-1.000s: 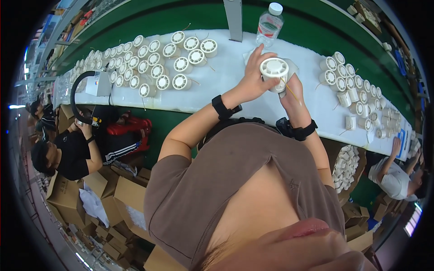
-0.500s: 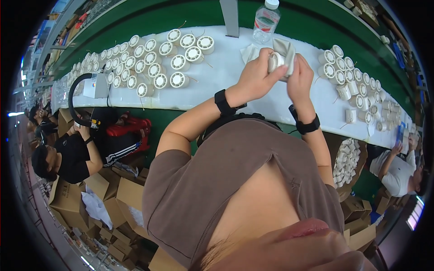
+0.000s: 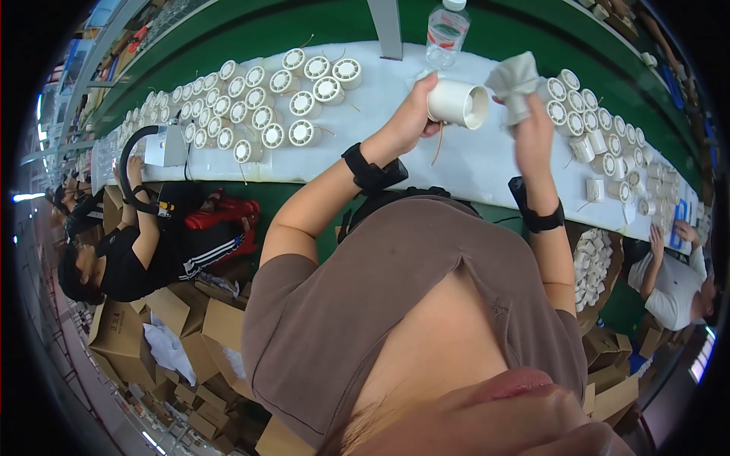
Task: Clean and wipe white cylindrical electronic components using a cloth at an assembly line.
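My left hand (image 3: 409,118) grips a white cylindrical fan unit (image 3: 449,103) by one end, held sideways above the white-covered table (image 3: 365,137). Its other end, a round opening with a hub inside, faces right. A thin brown wire (image 3: 436,148) hangs below it. My right hand (image 3: 535,135), somewhat blurred, is closed on a light grey cloth (image 3: 514,79) that bunches up above the fingers, apart from the unit.
Many similar white units (image 3: 262,116) stand on the table at left, more units (image 3: 589,120) at right. A water bottle (image 3: 447,34) stands behind my left hand, beside a metal post (image 3: 388,30). Co-workers sit at left (image 3: 125,258) and right (image 3: 669,285). Open cartons (image 3: 125,342) lie behind.
The cloth has come off the fan unit and moved right with my right hand. My left hand has turned the unit sideways, so its open end and wire show.
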The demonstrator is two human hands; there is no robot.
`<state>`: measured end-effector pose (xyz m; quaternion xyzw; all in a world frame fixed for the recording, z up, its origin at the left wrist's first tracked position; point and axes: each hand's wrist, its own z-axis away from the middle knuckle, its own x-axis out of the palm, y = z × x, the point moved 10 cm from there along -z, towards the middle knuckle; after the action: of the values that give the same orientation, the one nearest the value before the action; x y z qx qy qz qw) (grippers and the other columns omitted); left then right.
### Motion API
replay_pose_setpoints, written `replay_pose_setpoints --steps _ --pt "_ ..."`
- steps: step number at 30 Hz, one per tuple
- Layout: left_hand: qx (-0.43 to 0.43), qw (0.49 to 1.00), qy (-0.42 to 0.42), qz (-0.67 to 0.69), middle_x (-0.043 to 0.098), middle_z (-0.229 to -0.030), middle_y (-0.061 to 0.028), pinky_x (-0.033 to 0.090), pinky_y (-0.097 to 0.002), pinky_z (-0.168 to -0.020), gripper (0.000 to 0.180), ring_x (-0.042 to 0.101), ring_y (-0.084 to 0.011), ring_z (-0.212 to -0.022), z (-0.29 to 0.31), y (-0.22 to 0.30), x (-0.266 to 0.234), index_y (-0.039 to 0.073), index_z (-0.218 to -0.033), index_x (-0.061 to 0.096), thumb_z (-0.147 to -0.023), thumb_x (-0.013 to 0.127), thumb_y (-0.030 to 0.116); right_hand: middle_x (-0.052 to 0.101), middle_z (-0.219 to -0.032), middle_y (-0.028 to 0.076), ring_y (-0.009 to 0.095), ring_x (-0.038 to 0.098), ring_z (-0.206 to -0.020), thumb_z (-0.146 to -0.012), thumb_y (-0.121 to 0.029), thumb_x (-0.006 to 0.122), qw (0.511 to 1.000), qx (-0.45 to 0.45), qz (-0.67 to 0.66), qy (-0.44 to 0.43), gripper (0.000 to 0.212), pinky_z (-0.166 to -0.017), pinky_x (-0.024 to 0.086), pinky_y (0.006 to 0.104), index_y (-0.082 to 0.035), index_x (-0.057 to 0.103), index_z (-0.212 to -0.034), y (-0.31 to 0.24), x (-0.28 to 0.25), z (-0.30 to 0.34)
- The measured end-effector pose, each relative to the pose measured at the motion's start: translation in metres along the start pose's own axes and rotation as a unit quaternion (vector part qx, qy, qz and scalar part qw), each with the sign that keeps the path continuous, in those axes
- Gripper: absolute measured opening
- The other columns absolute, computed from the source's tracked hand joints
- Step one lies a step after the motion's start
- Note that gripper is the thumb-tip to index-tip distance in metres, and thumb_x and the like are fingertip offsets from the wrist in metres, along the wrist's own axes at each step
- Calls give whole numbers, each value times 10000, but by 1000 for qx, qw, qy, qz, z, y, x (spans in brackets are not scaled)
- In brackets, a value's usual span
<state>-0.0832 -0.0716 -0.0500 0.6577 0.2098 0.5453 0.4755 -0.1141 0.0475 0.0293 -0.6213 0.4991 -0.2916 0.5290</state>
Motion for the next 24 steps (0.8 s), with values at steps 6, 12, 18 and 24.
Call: replay_pose_setpoints --steps 6,12,18,24 --pt "-80 978 194 -6 535 -745 -44 413 -295 -549 404 534 -154 -675 9 -1 7 64 -1002 438 -817 327 406 566 -764 131 241 565 -588 -809 -84 341 983 -57 165 -47 245 -518 449 310 32 456 -991 -16 28 3" --pt "263 788 140 -538 521 -863 -82 423 -327 -658 490 519 -243 -783 29 90 57 62 -1040 436 -697 553 392 527 -604 126 183 514 -455 -824 -164 364 821 328 -434 -174 211 -386 379 240 -5 478 -903 46 83 55" --pt "270 850 127 -434 498 -964 -86 392 -317 -774 577 488 -217 -910 30 88 56 73 -1091 449 -615 677 308 480 -510 102 152 474 -407 -834 -248 352 711 319 -572 -257 246 -334 337 219 -31 467 -837 32 89 59" --pt "331 787 121 -506 476 -1058 -93 349 -318 -870 615 465 -225 -978 37 92 59 49 -1093 450 -574 718 244 554 -720 137 216 553 -566 -825 -184 367 867 335 -355 -100 240 -468 446 285 8 476 -919 63 56 45"
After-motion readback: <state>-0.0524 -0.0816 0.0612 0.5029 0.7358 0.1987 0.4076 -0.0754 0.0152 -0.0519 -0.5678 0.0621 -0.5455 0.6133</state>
